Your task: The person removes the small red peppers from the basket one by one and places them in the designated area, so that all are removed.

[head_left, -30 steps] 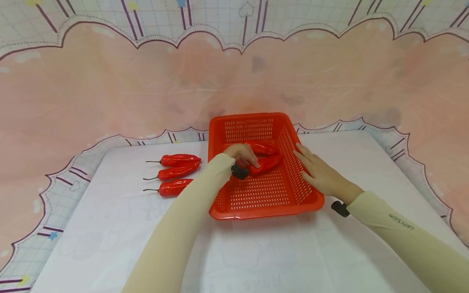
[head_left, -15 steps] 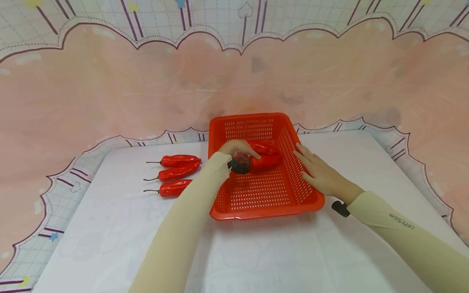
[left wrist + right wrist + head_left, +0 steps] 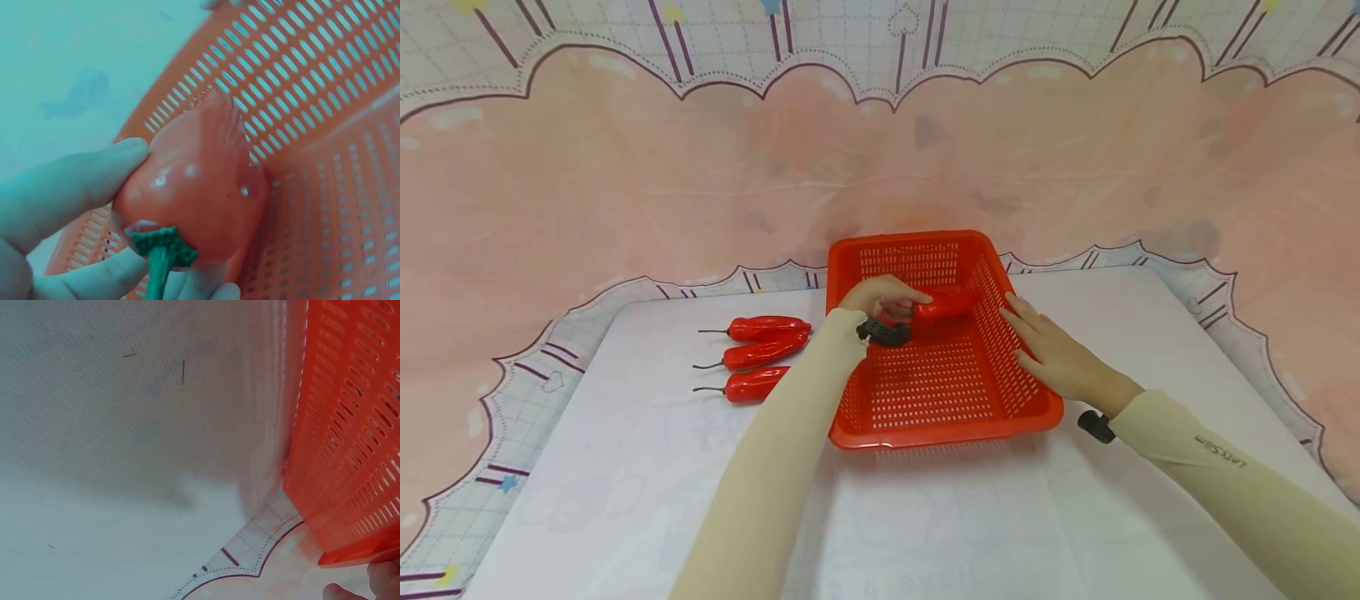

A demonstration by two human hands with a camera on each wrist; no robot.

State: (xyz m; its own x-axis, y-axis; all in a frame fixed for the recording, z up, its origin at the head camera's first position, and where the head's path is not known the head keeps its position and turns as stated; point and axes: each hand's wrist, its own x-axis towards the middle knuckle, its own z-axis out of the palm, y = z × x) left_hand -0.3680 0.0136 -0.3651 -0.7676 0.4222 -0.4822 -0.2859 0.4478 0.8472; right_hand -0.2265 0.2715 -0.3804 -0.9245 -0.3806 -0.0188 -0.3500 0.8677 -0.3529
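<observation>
My left hand (image 3: 886, 296) reaches into the red plastic basket (image 3: 940, 433) and grips a red chili pepper (image 3: 946, 307) near its stem end. Up close in the left wrist view, the thumb lies on one side of the pepper (image 3: 187, 181) and the other fingers curl beneath it, its green stem toward the camera. Another red pepper (image 3: 255, 206) shows partly behind the held one. My right hand (image 3: 1060, 358) rests with extended fingers on the basket's right rim; in the right wrist view only its fingertips (image 3: 382, 578) appear at the rim.
Three red peppers lie on the white table left of the basket: an upper pepper (image 3: 767, 327), a middle pepper (image 3: 763, 352) and a lower pepper (image 3: 754, 384) partly covered by the left sleeve (image 3: 775, 450). A patterned cloth (image 3: 700, 183) hangs behind the table (image 3: 625, 500).
My left hand has taken hold of the nearer pepper in the basket and raised it toward the back, over the other pepper. The right hand and basket have stayed in place.
</observation>
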